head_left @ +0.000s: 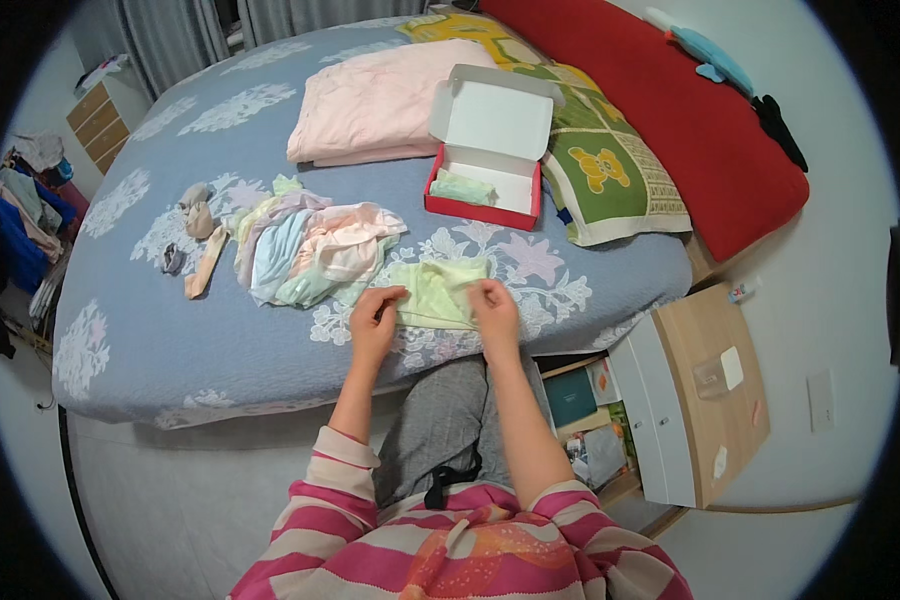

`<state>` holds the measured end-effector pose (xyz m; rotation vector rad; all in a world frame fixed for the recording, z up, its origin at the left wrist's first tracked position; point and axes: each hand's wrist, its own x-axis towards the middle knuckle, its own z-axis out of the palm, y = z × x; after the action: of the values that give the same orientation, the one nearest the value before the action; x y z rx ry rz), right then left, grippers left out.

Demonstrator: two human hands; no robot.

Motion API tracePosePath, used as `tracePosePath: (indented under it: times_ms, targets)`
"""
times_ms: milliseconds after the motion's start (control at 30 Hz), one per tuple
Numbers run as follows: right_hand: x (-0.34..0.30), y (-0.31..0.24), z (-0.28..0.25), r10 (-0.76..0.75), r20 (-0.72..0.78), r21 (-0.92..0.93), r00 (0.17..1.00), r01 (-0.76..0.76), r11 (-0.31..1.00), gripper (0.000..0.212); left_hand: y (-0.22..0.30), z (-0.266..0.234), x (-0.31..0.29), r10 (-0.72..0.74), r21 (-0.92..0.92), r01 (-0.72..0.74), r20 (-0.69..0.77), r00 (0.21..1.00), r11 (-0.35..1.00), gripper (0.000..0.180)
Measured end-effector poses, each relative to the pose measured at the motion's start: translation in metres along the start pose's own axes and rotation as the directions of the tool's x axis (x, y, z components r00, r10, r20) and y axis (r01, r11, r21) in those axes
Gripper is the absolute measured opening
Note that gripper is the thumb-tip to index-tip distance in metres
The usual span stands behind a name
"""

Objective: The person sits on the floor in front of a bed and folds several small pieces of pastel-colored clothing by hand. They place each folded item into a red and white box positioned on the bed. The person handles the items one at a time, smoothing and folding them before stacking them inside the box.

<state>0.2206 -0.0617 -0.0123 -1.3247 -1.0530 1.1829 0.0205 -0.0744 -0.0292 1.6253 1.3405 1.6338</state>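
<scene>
While the pale green cloth (433, 290) lies creased near the front edge of the bed (170, 350), both hands are right on it! The left hand (373, 312) has its fingers bunched nearly closed at the left edge; the right hand (498, 312) is loosely curled at the right, and whether either truly pinches fabric, one can't tell. Good handling here probably calls for light, matched tension, creases eased from the middle outward, lower edge straight. Watch the clothes pile (320, 250) just to the left: a stray fold could snag. Farther off, the open red box (482, 213) holds a pale green bundle (460, 187)!
</scene>
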Motion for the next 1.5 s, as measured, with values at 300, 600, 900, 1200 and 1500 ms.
tracePosePath:
  times_ms: [300,600,900,1200,1500]
  targets:
    - [-0.005,0.010,-0.067,0.152,-0.168,0.921,0.974,0.100,0.377,0.043,0.036,0.050,0.001,0.345,0.231,-0.370,0.141,0.928,0.900,0.025]
    - [-0.008,-0.001,-0.088,0.077,-0.339,0.533,0.938,0.124,0.837,0.051,0.065,0.126,0.000,0.366,0.274,-0.489,0.396,0.842,0.828,0.029]
    - [0.023,0.017,-0.085,-0.537,-0.320,-0.607,0.781,0.266,0.749,0.048,0.063,0.138,0.001,0.408,0.151,-0.532,0.482,0.775,0.833,0.021]
    - [-0.007,0.000,-0.057,-0.704,0.091,-0.812,0.705,0.462,0.357,0.030,0.059,0.128,0.011,0.260,0.034,-0.283,0.298,0.918,0.959,0.023]
    - [-0.016,0.010,-0.073,-0.421,-0.385,-0.445,0.821,0.234,0.864,0.016,0.045,0.137,0.019,0.146,0.144,-0.244,0.485,0.862,0.959,0.027]
